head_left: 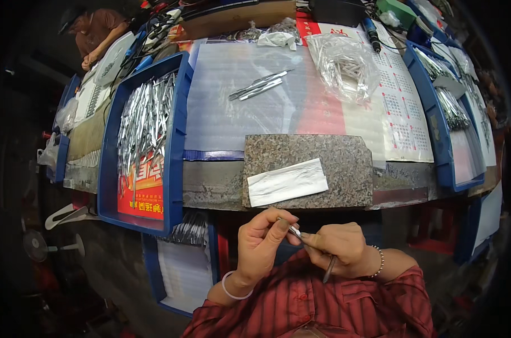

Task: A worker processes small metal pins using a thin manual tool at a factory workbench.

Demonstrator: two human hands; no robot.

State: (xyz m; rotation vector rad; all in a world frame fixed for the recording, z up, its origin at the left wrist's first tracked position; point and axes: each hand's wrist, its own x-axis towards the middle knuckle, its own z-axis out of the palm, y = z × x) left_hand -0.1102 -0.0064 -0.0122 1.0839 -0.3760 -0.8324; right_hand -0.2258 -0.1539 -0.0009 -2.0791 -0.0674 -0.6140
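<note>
While two hands (258, 245) (341, 245) grip at least one metal piece (294, 230), one white pad (288, 182) lies on one slab (345, 169)

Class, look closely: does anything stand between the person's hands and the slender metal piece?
Nothing visible does: the left hand and right hand meet at the metal piece; the stone slab lies beyond them, not between.

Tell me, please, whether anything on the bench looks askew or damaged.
Two small things: the stone slab lacks a square far right corner, so it may be chipped or cut, and the white pad on it lies slanted to the slab's edges.
</note>
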